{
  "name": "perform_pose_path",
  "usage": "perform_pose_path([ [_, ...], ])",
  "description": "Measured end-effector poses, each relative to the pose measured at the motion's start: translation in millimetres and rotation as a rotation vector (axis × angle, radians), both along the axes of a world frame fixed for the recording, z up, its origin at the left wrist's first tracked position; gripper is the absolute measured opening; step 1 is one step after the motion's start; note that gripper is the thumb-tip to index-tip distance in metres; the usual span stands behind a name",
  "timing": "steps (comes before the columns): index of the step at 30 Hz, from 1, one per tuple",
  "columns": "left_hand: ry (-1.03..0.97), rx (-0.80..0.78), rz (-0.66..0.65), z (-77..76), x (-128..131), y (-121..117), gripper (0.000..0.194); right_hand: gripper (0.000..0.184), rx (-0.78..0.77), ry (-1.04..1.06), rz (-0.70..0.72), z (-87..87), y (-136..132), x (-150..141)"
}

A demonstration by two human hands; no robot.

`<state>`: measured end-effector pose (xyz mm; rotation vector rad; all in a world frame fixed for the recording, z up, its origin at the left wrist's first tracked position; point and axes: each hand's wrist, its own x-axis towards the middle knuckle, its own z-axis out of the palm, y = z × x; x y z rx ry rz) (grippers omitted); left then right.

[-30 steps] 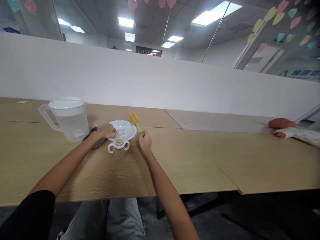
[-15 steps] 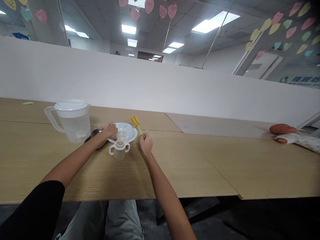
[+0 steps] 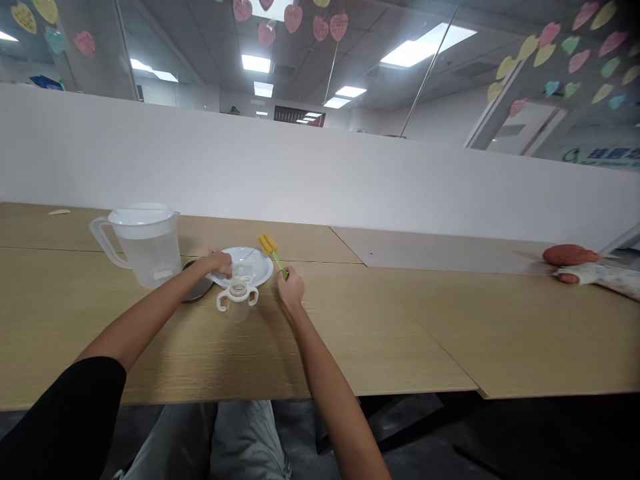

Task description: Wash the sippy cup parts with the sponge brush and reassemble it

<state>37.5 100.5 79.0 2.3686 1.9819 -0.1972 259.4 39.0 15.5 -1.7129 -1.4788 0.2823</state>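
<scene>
Yellow brush (image 3: 271, 247) juts from the right hand (image 3: 291, 287), leaning left.

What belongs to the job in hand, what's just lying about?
Likely job:
yellow brush, in right hand
two-handled bottle, before the plate
white plate, by left hand
pitcher, metal dish, near left arm

Seemingly lying about:
reddish object, patterned cloth, far right
pale sliver, back left
</scene>
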Motion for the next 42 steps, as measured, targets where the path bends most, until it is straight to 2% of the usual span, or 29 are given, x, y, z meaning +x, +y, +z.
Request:
perform_pose_path([
  [4,-0.055,0.000,-0.006,3.4,-3,0,0.025,0.025,-0.020,-0.021,-0.007,-0.2,1,0],
  [10,-0.037,0.023,-0.049,-8.8,-1,-8,0.019,0.025,-0.020,-0.011,0.007,-0.5,2,0],
  [13,-0.029,0.069,-0.080,-9.7,0,-10,0.016,0.025,-0.011,-0.017,0.010,0.5,1,0],
  [18,-0.051,0.115,-0.124,8.0,-1,-7,0.011,0.026,-0.008,-0.010,-0.005,1.3,1,1],
  [22,-0.123,0.131,-0.133,25.0,-6,-6,0.028,0.027,-0.017,-0.006,-0.014,0.6,2,1],
  [24,-0.243,0.145,-0.139,29.0,-9,-6,0.045,0.028,-0.018,-0.004,-0.015,0.8,2,1],
  [26,-0.449,0.166,-0.119,28.9,-11,-6,0.061,0.028,-0.013,0.001,-0.015,1.7,2,1],
  [30,-0.999,0.187,0.016,20.8,-9,-10,0.086,0.028,0.041,0.021,-0.002,4.1,0,-1],
  [33,-1.454,0.133,0.102,16.4,-1,-12,0.095,0.030,0.136,0.037,0.073,4.4,-2,-3],
  [35,-1.675,0.101,0.123,17.2,5,-12,0.090,0.033,0.215,0.047,0.136,4.0,-5,-6],
  [37,-1.793,0.101,0.105,20.5,10,-12,0.075,0.036,0.286,0.047,0.189,4.1,-8,-8],
  [40,-1.823,0.183,0.047,27.2,15,-12,0.050,0.039,0.337,0.008,0.265,5.7,-13,-13],
  [42,-1.791,0.273,0.014,31.2,17,-14,0.042,0.039,0.316,-0.032,0.275,7.3,-14,-15],
])
